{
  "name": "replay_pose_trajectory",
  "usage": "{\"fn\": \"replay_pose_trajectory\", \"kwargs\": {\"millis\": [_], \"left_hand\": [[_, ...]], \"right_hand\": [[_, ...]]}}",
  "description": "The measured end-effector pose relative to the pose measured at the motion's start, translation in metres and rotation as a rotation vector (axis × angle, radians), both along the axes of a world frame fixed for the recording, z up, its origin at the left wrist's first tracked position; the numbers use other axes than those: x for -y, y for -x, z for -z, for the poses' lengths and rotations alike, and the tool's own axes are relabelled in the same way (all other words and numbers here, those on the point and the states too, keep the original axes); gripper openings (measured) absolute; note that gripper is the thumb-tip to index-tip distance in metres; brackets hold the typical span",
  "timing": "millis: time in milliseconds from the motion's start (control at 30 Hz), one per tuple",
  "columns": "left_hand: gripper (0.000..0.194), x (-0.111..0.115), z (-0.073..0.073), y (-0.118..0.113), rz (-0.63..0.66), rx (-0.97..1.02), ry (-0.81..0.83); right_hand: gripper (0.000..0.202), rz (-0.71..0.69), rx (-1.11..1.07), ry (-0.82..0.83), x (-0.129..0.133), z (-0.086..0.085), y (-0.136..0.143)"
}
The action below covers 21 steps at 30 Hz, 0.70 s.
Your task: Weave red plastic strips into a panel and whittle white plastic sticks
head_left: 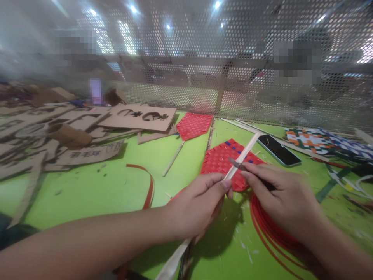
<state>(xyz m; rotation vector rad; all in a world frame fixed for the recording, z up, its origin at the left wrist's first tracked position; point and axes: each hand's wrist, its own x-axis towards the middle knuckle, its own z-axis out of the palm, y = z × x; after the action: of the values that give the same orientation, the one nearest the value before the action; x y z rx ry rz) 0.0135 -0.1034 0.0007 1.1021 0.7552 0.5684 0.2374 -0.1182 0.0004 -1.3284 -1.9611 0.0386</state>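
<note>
My left hand is closed around a pale wooden strip that slants up and away to the right. In my right hand is a small knife, its dark blade lying across the strip just beyond my left fingers. Behind both hands lies a red woven piece with a few blue squares, partly covered by the strip and my fingers. A coil of red strip sits under my right hand. The strip's lower end seems to come out below my left hand, blurred.
Farther back rests a red woven fan with a stick handle. Cardboard cut-outs and a cardboard tube pile up at left. A phone and a multicoloured woven piece lie right. A perforated screen stands behind the green table.
</note>
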Motion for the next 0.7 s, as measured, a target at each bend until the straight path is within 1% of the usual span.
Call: {"fn": "replay_pose_trajectory", "kwargs": {"millis": [133, 367, 467, 567, 633, 700], "left_hand": [[0.03, -0.002, -0.001, 0.0, 0.009, -0.009, -0.004], [0.029, -0.008, -0.003, 0.001, 0.049, 0.006, -0.01], [0.029, -0.012, -0.002, 0.001, 0.089, -0.008, -0.018], [0.03, -0.013, -0.003, 0.001, 0.115, -0.026, -0.017], [0.028, -0.013, -0.004, 0.0, 0.112, -0.079, -0.031], [0.027, -0.014, -0.007, 0.0, 0.097, -0.146, -0.063]], "right_hand": [[0.028, -0.009, 0.022, 0.0, -0.002, 0.0, -0.003], [0.027, -0.033, 0.055, -0.029, -0.006, -0.005, -0.003], [0.028, -0.031, 0.067, -0.03, -0.007, -0.005, -0.006], [0.029, 0.018, 0.052, -0.02, -0.009, -0.003, -0.013], [0.029, 0.073, 0.047, -0.027, -0.01, -0.003, -0.019], [0.028, 0.095, 0.067, -0.036, -0.012, -0.003, -0.024]]}}
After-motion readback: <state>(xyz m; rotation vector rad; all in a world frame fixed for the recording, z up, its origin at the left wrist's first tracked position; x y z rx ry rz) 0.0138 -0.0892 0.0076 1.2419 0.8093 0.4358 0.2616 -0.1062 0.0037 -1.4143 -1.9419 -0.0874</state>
